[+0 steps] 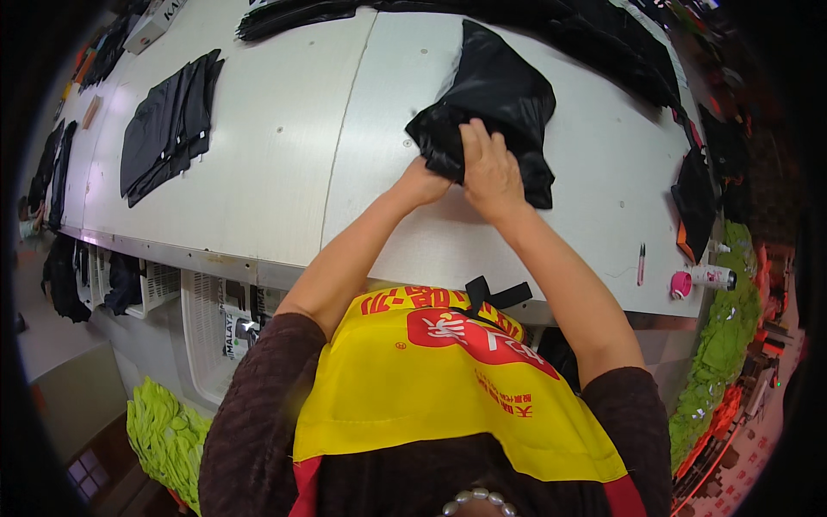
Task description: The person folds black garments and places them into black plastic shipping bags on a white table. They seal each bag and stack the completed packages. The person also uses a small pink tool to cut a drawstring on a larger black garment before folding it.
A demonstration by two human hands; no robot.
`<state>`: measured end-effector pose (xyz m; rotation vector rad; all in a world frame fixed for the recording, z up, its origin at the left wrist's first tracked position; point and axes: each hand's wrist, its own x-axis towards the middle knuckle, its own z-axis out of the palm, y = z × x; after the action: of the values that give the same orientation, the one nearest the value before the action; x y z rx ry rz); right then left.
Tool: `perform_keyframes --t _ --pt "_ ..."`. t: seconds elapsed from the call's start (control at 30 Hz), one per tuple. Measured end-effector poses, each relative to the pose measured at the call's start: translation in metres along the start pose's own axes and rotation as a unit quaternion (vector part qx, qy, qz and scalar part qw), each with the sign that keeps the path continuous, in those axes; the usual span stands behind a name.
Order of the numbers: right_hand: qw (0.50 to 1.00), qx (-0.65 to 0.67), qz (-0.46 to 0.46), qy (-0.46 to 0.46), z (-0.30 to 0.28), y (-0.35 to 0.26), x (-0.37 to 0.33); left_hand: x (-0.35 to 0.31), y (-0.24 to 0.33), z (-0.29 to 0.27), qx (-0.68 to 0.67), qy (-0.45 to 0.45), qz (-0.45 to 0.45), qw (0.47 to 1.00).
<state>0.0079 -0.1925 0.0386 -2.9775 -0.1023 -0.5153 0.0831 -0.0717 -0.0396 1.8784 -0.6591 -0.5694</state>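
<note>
The white worktop (visibly seamed) carries flat black pieces toward its left edge and a pen near its front right corner.

Glossy black on the bulging plastic bag, silvery-white across the flat surface, red-printed yellow on the cloth apron.

This is looking like a workshop for garments or other soft goods: a long white counter is running across the frame, a stack of folded black pieces is lying at upper left, and more black goods are lining the top edge. White plastic baskets are sitting under the counter at left, a bright green heap is bulging at lower left, and a yellow work apron is showing at lower centre
</note>
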Motion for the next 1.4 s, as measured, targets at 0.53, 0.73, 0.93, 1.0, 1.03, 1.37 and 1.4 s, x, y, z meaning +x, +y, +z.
perform_keyframes --t 0.53,0.73,0.93,1.0,1.03,1.37,1.4 --pt "0.989 -0.094 -0.036 -0.105 0.042 -0.015 0.065 -0.029 -0.023 0.007 -0.047 0.01 0.006 0.999" --pt "0.993 -0.087 -0.082 -0.005 0.065 -0.002 0.032 -0.037 -0.013 0.006 -0.143 -0.021 -0.214 0.966" --pt "0.994 -0.069 -0.076 -0.035 0.072 -0.004 0.028 -0.043 0.035 -0.033 0.071 -0.026 -0.075 0.994" --pt "0.996 0.014 -0.076 -0.033 0.073 -0.006 0.022 -0.039 0.064 -0.038 0.102 0.16 0.106 0.976" --pt "0.996 0.048 -0.058 -0.05 0.079 -0.008 0.019 -0.023 0.058 -0.036 0.074 0.159 0.186 0.967" --pt "0.978 0.066 -0.178 0.087 0.025 0.006 -0.01 -0.014 -0.003 -0.016 0.045 0.123 0.253 0.959" --pt "0.97 0.086 -0.194 0.117 0.009 0.014 -0.016 -0.014 -0.007 -0.021 0.074 0.108 0.245 0.961"
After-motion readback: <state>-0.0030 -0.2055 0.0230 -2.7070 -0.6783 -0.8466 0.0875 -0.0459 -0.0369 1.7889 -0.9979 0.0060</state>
